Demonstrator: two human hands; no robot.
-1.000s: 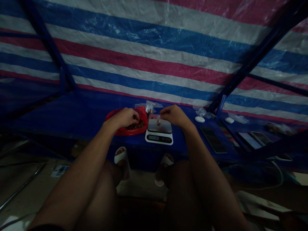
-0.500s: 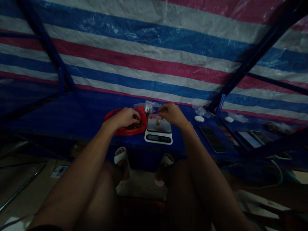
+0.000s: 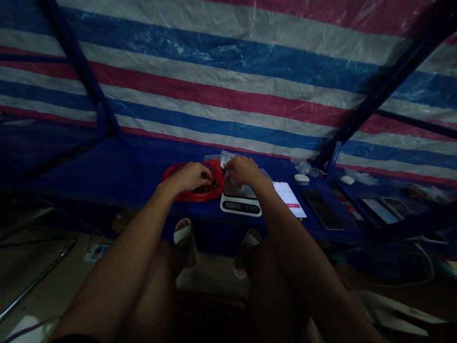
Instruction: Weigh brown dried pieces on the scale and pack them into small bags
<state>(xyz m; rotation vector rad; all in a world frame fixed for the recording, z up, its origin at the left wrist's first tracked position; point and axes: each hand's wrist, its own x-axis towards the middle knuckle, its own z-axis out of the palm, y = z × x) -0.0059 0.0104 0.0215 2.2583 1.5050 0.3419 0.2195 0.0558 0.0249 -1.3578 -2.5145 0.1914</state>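
Observation:
My left hand [image 3: 194, 175] reaches into a red plastic bag [image 3: 213, 194]. Its fingers are closed together over small dark brown pieces [image 3: 204, 188] lying in the bag; what they pinch is too small to name. To the right of the bag stands a white kitchen scale [image 3: 241, 206] with a metallic top plate and a dark display. My right hand [image 3: 248, 170] hovers above the plate's back left, fingers curled and pressed together. Whatever it may hold is hidden. A small pale item [image 3: 240, 186] on the plate is partly covered by my hand.
Clear plastic bags [image 3: 227, 157] lie behind the scale. Right of my forearm are a lit phone [image 3: 291, 200], a dark phone [image 3: 323, 208] and a white oval case [image 3: 302, 177]. Blue metal posts [image 3: 333, 159] rise from the blue tabletop [image 3: 135, 166], with striped sheeting behind.
My right hand has moved left across the scale, toward the red bag. The lit phone now shows beside my right forearm. My left hand stays in the bag. The view has shifted slightly.

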